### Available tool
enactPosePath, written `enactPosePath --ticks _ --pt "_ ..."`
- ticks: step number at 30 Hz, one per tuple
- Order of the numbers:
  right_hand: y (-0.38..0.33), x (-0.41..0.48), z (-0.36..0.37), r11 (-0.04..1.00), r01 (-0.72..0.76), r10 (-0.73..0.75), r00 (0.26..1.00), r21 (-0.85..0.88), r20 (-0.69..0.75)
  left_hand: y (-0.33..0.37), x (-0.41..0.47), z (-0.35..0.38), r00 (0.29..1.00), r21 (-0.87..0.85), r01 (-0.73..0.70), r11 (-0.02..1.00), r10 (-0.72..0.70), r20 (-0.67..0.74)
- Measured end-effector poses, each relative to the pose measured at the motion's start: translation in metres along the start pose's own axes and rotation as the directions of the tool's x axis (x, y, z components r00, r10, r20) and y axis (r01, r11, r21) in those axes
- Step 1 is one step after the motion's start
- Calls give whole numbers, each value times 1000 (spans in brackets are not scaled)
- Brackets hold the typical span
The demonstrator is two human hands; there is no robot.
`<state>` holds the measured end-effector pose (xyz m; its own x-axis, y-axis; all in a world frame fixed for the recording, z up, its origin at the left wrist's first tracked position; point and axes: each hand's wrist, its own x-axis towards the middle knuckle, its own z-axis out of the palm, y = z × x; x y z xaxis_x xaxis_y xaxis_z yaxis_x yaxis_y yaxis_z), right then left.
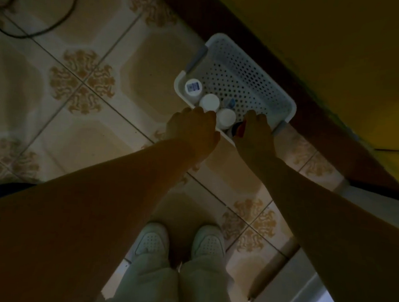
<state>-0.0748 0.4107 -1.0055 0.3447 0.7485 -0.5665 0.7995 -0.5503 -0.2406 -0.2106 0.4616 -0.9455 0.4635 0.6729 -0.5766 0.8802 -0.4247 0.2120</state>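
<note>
Basket [250, 70] on tiled floor [78, 131]. Left hand [193, 127] curls over its near rim beside white-capped bottles [209, 102]; right hand [255, 134] curled there too, hold unclear.

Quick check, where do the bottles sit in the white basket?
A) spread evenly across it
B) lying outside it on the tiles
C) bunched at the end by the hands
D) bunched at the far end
C: the white-capped bottles crowd the end of the basket where the left hand and right hand meet its rim, and the perforated bottom shows through farther along.
</note>
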Motion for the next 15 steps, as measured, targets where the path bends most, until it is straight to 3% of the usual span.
enactPosePath --ticks 7,15 --pt "-28 -42 -78 995 71 -67 996 -73 56 10 -48 -65 999 -23 15 1000 -16 -48" --pt "-128 -152 -328 926 281 -287 958 -252 14 38 -175 -277 974 65 82 994 -66 -216"
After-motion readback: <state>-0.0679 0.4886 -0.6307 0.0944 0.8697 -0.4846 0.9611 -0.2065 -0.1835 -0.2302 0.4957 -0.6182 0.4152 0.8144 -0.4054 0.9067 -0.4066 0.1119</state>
